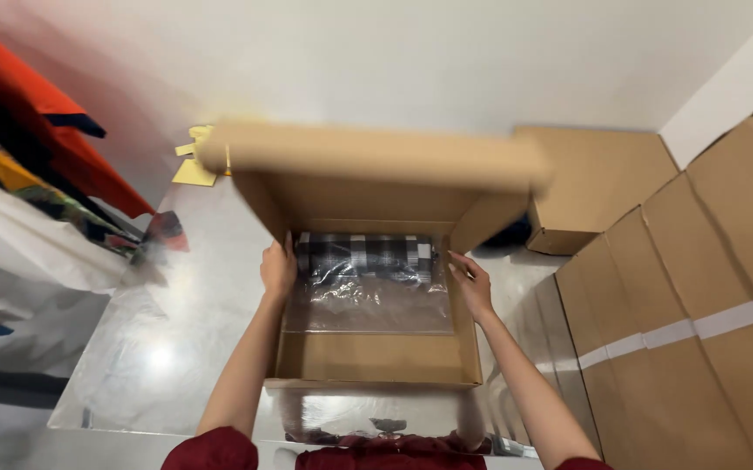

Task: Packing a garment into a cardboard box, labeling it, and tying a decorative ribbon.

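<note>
Open corrugated cardboard box [376, 357] on a glossy reflective tabletop [176, 348], lid raised and blurred, black-and-white checked fabric in crinkly clear plastic [368, 270] inside, left hand [278, 268] and right hand [472, 283] apart, each gripping a side wall, flat cartons [690, 296] stacked to the right.

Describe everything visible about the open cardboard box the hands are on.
The cardboard box is a shallow brown mailer that looks like corrugated board, resting on a shiny silver surface. Its hinged lid stands raised at the far side, blurred. Inside lies a black-and-white checked fabric item in a clear plastic bag, pushed toward the back. The left hand grips the left wall, the right hand the right wall.
</note>
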